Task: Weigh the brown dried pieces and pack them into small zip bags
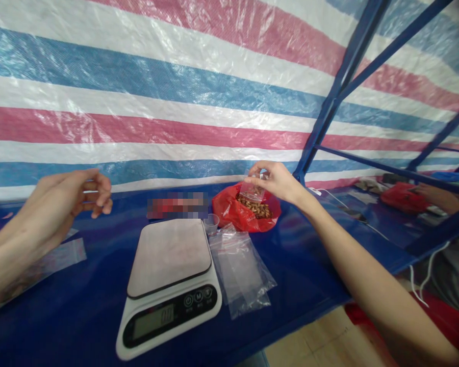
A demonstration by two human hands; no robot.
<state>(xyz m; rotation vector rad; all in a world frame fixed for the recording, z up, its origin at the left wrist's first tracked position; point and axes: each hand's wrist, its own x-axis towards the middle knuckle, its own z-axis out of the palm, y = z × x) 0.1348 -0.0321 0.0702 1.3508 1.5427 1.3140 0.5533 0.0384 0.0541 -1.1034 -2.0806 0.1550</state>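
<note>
My right hand (270,178) pinches a small clear plastic bag (252,192) above an open red plastic bag (224,204). Brown pieces that look like nuts or beans (258,209) fill the red bag. Up in the air on the left, my left hand (74,196) has loosely bent fingers apart, with nothing in them. Between the hands stands a white kitchen scale (170,260) with a bare plate, its display reading about 0.0. Several flat clear zip bags (245,270) lie to its right. Behind them is a small clear cup (211,224).
A blue-covered table (298,270) carries everything. A blurred-out red item (178,205) lies behind the scale. Clear bags (67,255) lie under my left forearm. Blue metal bars (323,120) rise at right. Beyond them, another person's hand (432,196) is near a red bag (403,198).
</note>
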